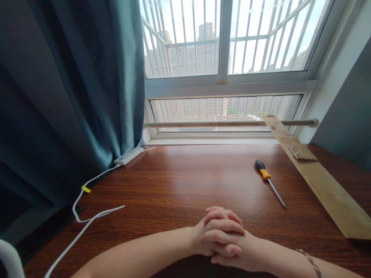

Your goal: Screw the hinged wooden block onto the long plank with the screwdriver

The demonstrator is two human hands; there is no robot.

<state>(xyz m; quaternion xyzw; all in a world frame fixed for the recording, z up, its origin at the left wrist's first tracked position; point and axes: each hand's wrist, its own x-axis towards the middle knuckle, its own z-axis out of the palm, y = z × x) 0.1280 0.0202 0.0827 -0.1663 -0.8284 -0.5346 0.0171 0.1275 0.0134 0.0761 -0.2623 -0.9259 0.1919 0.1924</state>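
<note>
My left hand (pixel 201 236) and my right hand (pixel 249 247) are clasped together at the near edge of the table, fingers interlaced and closed. No object shows between them, though the palms are hidden. A bracelet (pixel 309 259) circles my right wrist. Beyond my right hand lies a screwdriver (pixel 262 170) with a black and yellow handle, its shaft pointing towards me. Farther right rests a long tan board (pixel 324 185), perhaps cardboard or wood. On it sits a small tan piece (pixel 305 151) with several screws or nails (pixel 293 148).
A brown wood-grain table (pixel 174 177) reaches to the window. At the left, a white oblong device (pixel 129 156) has a white cable (pixel 75 204) with a yellow tag (pixel 86 189). A dark blue curtain (pixel 95 77) hangs there. A rail (pixel 203 124) crosses the window behind the table.
</note>
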